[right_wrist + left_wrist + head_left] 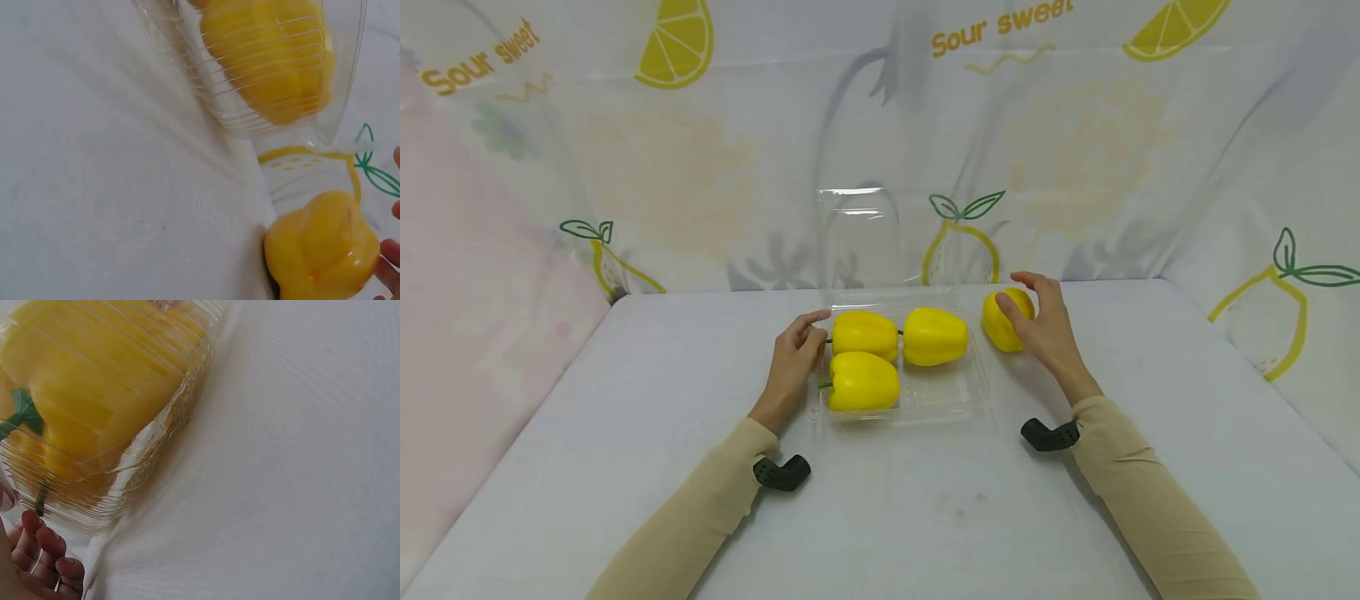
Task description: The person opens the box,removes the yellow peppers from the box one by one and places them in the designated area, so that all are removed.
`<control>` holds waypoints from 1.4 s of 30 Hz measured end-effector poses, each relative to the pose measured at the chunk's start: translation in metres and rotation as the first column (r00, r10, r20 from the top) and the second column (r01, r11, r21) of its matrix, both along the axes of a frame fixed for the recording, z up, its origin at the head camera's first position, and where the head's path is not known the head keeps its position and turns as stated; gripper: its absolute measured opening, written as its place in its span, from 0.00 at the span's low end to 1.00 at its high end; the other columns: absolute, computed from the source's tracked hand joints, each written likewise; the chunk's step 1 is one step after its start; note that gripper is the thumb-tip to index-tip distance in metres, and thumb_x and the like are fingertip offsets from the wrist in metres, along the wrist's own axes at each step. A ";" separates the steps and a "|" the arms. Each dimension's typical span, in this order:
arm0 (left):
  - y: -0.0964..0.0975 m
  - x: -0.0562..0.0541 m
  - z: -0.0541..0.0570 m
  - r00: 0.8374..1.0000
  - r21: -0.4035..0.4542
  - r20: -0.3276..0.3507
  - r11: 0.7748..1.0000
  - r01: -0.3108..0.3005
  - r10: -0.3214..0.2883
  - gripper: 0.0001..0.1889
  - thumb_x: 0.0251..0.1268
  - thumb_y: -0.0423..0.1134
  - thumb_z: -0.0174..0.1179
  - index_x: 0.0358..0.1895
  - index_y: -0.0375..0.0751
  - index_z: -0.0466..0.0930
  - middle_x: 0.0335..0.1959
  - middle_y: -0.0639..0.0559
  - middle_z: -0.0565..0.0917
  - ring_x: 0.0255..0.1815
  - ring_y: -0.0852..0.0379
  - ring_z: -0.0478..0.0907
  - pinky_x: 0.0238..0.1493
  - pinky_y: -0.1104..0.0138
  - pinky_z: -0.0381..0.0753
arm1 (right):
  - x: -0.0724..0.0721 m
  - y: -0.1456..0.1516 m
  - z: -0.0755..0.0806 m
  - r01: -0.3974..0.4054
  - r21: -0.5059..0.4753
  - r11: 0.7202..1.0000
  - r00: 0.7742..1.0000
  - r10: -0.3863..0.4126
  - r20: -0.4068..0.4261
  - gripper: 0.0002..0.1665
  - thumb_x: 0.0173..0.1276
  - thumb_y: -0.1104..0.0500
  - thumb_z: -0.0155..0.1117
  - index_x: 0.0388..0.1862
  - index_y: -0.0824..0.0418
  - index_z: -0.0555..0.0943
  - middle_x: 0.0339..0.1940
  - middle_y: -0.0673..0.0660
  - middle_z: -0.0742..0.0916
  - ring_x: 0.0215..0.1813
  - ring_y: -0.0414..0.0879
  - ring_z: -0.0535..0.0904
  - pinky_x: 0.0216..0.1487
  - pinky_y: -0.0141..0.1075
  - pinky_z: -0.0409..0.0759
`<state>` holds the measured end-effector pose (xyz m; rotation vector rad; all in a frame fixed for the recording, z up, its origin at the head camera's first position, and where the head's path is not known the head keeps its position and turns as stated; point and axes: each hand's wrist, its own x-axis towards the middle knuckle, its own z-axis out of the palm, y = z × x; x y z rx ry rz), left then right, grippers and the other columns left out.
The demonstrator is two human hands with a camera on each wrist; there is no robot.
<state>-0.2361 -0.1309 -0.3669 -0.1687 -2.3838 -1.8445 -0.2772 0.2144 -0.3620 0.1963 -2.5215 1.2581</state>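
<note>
The right hand was spread loosely around a yellow pepper, thumb across its side, fingers not closed; the left hand, fingers bent, was at the adjacent edge of a clear container — whether it gripped, I couldn't tell. Three more peppers lay inside, between the hands. White cloth stretched beneath both, a lemon-printed backdrop beyond them.
</note>
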 end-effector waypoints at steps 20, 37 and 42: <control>-0.007 -0.019 -0.027 1.000 -0.001 -0.014 1.000 -0.024 0.024 0.18 0.70 0.40 0.47 0.60 0.46 0.73 0.20 0.55 0.68 0.21 0.61 0.64 0.27 0.72 0.65 | 0.006 -0.012 0.010 -0.078 -0.001 0.997 0.992 0.078 -0.099 0.23 0.67 0.52 0.58 0.58 0.61 0.72 0.61 0.64 0.68 0.67 0.59 0.62 0.69 0.56 0.54; -0.007 -0.019 -0.028 1.000 -0.002 -0.017 1.000 -0.017 0.017 0.18 0.70 0.40 0.46 0.60 0.45 0.73 0.21 0.53 0.68 0.21 0.60 0.64 0.25 0.72 0.65 | 0.011 -0.022 0.011 -0.161 0.013 0.987 0.976 0.162 -0.144 0.25 0.67 0.54 0.60 0.61 0.59 0.71 0.64 0.63 0.68 0.66 0.58 0.63 0.69 0.56 0.55; -0.007 -0.019 -0.028 1.000 -0.007 -0.016 1.000 -0.019 0.019 0.18 0.70 0.40 0.46 0.61 0.46 0.72 0.21 0.53 0.68 0.21 0.60 0.64 0.25 0.72 0.65 | 0.012 -0.026 0.011 -0.189 0.022 0.982 0.966 0.190 -0.175 0.25 0.66 0.55 0.60 0.61 0.60 0.71 0.63 0.63 0.69 0.66 0.59 0.64 0.69 0.56 0.56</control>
